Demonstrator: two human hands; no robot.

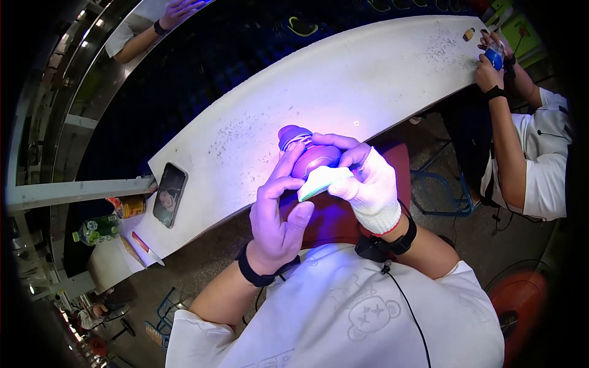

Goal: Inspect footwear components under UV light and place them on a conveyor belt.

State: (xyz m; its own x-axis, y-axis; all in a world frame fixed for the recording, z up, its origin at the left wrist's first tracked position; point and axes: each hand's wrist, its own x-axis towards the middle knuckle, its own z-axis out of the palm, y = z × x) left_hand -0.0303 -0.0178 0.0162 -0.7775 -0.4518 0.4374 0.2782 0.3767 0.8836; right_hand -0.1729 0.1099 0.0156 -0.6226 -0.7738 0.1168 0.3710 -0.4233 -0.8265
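Between my two hands, just above the near edge of the white table, is a shoe with a dark upper and a pale sole, lit strongly in violet. My left hand is bare, its fingers along the shoe's left side and the thumb bent up near the pale edge. On my right hand is a white knit glove with bare fingertips. Its fingers curl over the shoe's right side, and its thumb presses the pale sole. The shoe's underside and full outline are partly hidden by my fingers and the glare.
A phone lies at the table's left, near a white post. Beyond it are a can, a green bottle and a red-handled knife. At right, a co-worker holds a clear-and-blue thing. Shoes stand beyond the table.
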